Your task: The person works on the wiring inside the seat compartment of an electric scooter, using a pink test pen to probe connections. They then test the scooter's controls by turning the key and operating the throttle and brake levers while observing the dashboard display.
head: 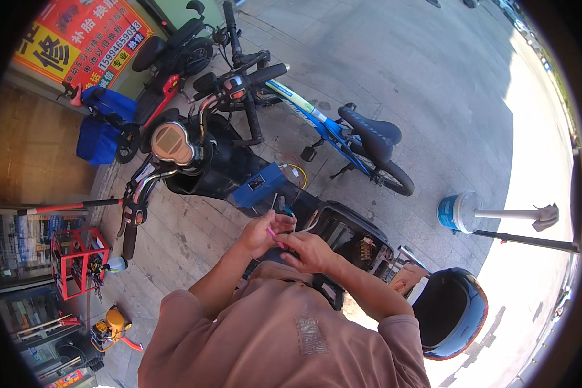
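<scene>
Both hands meet over the footboard of a black electric scooter [223,140]. A slim pink stick-like thing [270,231], perhaps a tool handle, lies between the fingers of my left hand [261,238]. The fingers of my right hand [310,251] close over its lower part. Just beyond the fingertips are a thin rod [274,201] and a teal connector [288,209]; whether the rod joins the pink thing I cannot tell. A pale cable [313,225] curves beside my right hand. The blue box [258,185] with a black socket rests on the footboard.
The scooter's under-seat compartment [342,225] is uncovered, with wiring [366,248] inside. Yellow wire [300,170] loops beyond the box. A blue bicycle [325,123] stands ahead, a white bucket [458,212] to the right. At left are a red rack [80,262] and a yellow compressor [114,320].
</scene>
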### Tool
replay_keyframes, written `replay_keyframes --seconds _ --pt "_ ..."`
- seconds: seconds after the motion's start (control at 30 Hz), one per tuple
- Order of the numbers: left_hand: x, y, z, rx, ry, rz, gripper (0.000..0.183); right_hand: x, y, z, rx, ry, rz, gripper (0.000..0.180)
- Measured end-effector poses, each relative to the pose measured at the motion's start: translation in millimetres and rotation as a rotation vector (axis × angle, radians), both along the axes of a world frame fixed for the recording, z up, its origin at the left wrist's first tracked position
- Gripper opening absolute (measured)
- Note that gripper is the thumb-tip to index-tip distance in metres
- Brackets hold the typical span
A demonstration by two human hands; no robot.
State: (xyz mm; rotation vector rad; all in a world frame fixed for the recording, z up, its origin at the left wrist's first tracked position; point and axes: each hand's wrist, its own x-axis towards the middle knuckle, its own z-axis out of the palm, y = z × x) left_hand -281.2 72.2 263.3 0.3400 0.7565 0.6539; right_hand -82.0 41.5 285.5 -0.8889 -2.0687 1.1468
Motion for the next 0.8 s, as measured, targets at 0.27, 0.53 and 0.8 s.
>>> replay_keyframes --seconds 0.27,0.53,0.8 --pt "-154.7 -20.2 111.6 0.414 0.606 0.938 0.037 -7.6 157.5 27.5 0.269 -0.129 -0.117 0.053" --pt "-268.0 -29.7 153.4 0.792 2.138 0.528 0.069 -54.8 341.8 76.4 0.603 -0.562 -0.249 0.088" --pt "-303.6 -34.9 102.8 0.724 2.070 0.537 0.070 -84.5 398.1 50.6 0.503 -0.767 -0.155 0.095"
